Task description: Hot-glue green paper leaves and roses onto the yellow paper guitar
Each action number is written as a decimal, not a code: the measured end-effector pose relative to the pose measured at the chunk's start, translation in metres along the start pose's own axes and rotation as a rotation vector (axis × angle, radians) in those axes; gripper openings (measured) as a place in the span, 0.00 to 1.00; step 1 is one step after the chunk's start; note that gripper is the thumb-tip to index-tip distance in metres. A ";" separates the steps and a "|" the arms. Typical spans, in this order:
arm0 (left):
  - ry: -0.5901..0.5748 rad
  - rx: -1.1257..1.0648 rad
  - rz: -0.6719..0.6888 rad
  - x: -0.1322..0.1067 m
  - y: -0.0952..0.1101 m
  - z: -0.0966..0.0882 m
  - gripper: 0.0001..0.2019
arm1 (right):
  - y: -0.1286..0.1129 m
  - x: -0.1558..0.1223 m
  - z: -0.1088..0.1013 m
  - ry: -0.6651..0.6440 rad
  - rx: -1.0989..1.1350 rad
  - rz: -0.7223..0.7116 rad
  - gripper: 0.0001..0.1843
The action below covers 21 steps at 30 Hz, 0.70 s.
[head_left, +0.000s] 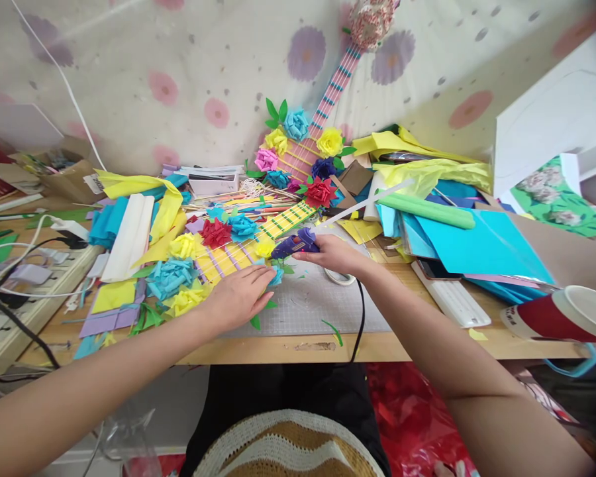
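My right hand (335,255) is wrapped round a purple hot glue gun (294,244), its nozzle pointing left over a small yellow paper flower (265,248). A white glue stick (362,204) sticks out behind the gun. Lying across the yellow paper guitar (224,262), my left hand (243,295) has its fingers stretched out, the tips against a small blue paper flower (277,275). Red, blue and yellow paper flowers edge this guitar, and my left hand hides part of its body. Behind it a pink paper guitar (322,109) leans on the wall.
A grey cutting mat (318,308) lies beneath, with a tape roll (340,277) and the gun's black cord (361,318). Crepe paper and blue sheets (481,245) pile up at right, near a red-and-white cup (561,315). A power strip (44,298) with cables stands at left.
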<state>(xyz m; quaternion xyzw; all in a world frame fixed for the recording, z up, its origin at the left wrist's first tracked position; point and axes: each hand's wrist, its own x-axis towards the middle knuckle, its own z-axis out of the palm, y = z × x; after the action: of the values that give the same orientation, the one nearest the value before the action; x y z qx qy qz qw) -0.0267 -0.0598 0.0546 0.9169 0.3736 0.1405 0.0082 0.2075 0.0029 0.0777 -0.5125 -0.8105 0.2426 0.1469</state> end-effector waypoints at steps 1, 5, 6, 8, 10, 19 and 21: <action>-0.001 0.004 0.001 0.000 0.000 0.000 0.18 | -0.002 0.000 -0.001 -0.018 -0.004 0.013 0.24; -0.004 0.005 -0.003 0.001 -0.002 -0.001 0.19 | -0.006 0.003 -0.002 -0.052 -0.035 0.016 0.23; -0.005 0.002 -0.010 0.001 -0.003 -0.001 0.19 | -0.007 0.003 -0.002 -0.053 -0.044 0.007 0.23; -0.007 -0.005 -0.029 0.001 -0.003 -0.002 0.19 | -0.008 0.004 -0.001 -0.046 -0.057 -0.009 0.22; -0.011 -0.013 -0.044 0.001 -0.003 -0.003 0.19 | -0.008 0.005 0.000 -0.036 -0.072 -0.017 0.22; -0.016 -0.061 -0.069 0.002 -0.006 -0.004 0.18 | -0.016 0.005 -0.002 -0.036 -0.118 -0.016 0.20; -0.016 -0.066 -0.081 0.002 -0.007 -0.005 0.18 | -0.017 0.006 -0.001 -0.041 -0.124 -0.014 0.21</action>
<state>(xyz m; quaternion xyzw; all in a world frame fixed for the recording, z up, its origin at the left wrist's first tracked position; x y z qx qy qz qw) -0.0313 -0.0534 0.0589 0.9012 0.4056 0.1451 0.0469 0.1928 0.0025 0.0878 -0.5100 -0.8303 0.2012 0.0997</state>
